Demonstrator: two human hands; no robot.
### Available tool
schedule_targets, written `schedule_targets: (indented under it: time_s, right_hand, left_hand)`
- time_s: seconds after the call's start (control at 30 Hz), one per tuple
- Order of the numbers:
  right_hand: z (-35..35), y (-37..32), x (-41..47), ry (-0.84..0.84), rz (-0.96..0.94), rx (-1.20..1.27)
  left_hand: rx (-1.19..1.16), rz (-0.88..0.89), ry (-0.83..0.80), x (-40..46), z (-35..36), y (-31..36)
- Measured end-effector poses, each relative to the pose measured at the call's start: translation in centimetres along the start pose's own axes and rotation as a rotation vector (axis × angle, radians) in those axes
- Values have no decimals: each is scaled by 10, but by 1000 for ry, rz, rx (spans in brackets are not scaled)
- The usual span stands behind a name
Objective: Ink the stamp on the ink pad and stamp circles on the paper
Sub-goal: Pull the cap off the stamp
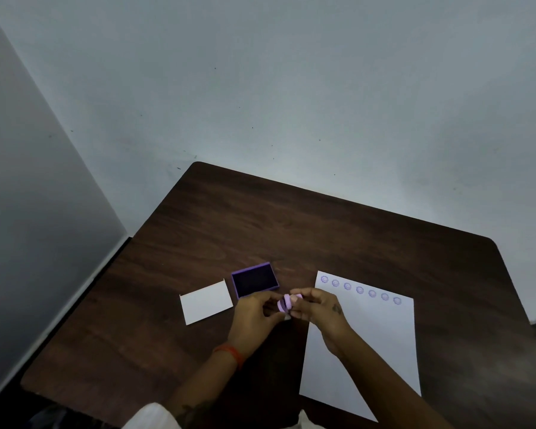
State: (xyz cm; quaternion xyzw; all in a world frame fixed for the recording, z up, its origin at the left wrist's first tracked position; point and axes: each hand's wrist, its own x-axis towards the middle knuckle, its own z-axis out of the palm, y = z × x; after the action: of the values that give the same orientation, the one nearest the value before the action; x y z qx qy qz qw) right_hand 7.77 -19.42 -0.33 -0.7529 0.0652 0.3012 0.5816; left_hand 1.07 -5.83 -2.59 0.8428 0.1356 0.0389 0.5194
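A small lilac round stamp [286, 304] is held between both hands just above the table, between the ink pad and the paper. My left hand [254, 314] grips its left side and my right hand [319, 308] pinches its right side. The open purple ink pad [254, 280] with a dark inked surface lies just behind my left hand. The white sheet of paper [375, 345] lies to the right, partly under my right forearm. A row of several purple circle prints [360, 289] runs along its top edge.
A white lid or card [206, 302] lies left of the ink pad. The dark wooden table [291, 227] stands against a pale wall; its left edge and rounded far corners are in view.
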Motion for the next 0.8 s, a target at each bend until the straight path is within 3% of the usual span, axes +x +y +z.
schedule_targets:
  time_s: [0.17,0.27,0.7,0.8]
  right_hand:
    - [-16,-6,-4,-119,278,588]
    - [-19,-5,-7,-164,325,776]
    - [-19,-16,-10,-317,241,900]
    - [-17,-18,-8,-318,222,894]
  left_hand:
    - [-4,-62,-48,-2,0,-9]
    - [36,-66,-89,-4,2,-15]
    - [172,-22,-66,-3,11,-29]
    - [188,34,24,-2,4,-28]
